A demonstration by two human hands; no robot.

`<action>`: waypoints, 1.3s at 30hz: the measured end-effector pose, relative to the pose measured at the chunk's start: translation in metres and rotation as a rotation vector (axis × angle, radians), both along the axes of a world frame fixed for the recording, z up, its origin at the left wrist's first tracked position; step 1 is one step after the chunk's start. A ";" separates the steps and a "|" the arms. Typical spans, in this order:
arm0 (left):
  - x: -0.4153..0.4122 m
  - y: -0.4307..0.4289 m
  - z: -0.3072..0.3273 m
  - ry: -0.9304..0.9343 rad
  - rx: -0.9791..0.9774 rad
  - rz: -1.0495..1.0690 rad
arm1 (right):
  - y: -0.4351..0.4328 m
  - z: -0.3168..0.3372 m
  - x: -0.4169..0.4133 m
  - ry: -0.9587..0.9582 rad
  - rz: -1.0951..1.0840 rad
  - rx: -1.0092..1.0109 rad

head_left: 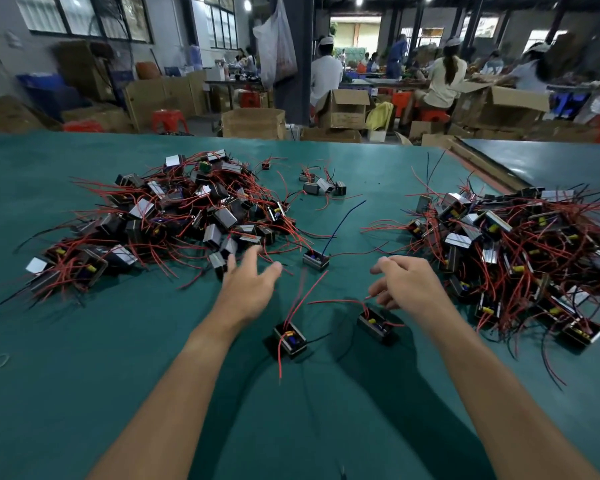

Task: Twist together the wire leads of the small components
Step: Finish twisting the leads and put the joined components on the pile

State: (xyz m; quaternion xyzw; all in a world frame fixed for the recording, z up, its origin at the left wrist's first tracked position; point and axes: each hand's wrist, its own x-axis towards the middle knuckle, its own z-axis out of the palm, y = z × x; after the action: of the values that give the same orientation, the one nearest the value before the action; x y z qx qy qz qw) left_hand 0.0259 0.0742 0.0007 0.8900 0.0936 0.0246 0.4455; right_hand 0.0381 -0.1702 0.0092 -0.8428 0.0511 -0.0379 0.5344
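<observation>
Left hand (248, 289), splayed and empty, reaches beyond the near component (290, 339), probably for another; right hand (402, 285) curls beside its red lead (336, 301), grip unclear.

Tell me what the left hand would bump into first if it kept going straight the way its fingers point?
Most likely the small black component at the near edge of the left pile, just beyond the left hand; depth is hard to judge.
</observation>
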 end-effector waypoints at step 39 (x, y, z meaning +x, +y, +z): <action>-0.028 -0.040 -0.001 -0.172 0.145 -0.240 | -0.034 0.041 -0.028 0.105 0.745 -0.451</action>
State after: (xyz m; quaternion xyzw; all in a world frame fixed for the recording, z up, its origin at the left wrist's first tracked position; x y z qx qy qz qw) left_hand -0.0017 0.0344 -0.0001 0.9192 -0.0540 0.0543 0.3863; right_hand 0.0104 -0.2046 0.0501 -0.9000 -0.2391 0.1901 0.3110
